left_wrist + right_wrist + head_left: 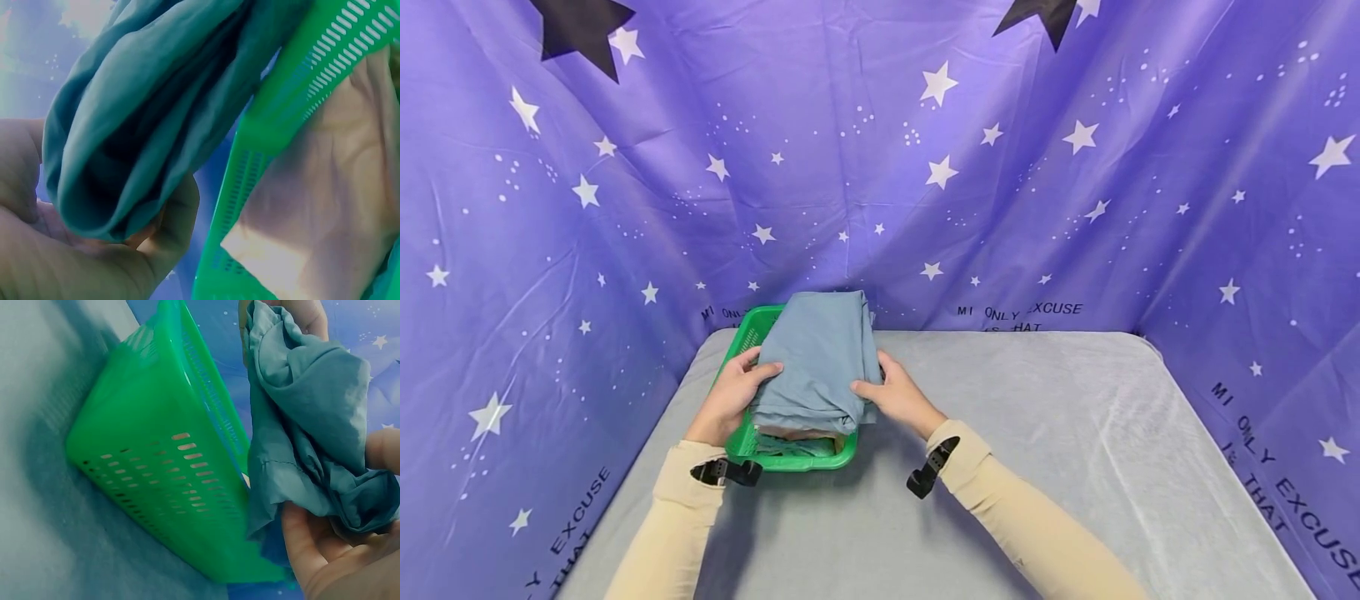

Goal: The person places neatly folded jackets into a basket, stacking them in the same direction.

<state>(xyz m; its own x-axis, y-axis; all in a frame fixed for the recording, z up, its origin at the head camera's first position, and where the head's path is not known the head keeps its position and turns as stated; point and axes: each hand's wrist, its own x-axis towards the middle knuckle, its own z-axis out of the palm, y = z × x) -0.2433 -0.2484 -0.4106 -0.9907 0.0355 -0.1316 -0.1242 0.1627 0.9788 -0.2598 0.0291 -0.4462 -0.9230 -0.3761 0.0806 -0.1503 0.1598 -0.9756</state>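
Note:
A folded blue-grey garment (820, 354) is held over the green plastic basket (831, 461). My left hand (732, 398) grips its left side, thumb on top and fingers beneath. On the opposite side, my right hand (904, 396) pinches the cloth between thumb and fingers. Layered folds of the garment (144, 125) curve into the left palm in the left wrist view. Inside the basket lies a beige cloth (325, 187), with some green cloth (790, 444) under it. The right wrist view has the garment (312, 406) above the basket's slotted wall (144, 437).
The basket stands on a table with a grey cloth cover (1037, 450), toward its left back corner. A purple star-patterned curtain (850, 150) hangs behind and on both sides. Black wrist straps with cameras (932, 467) sit on both sleeves.

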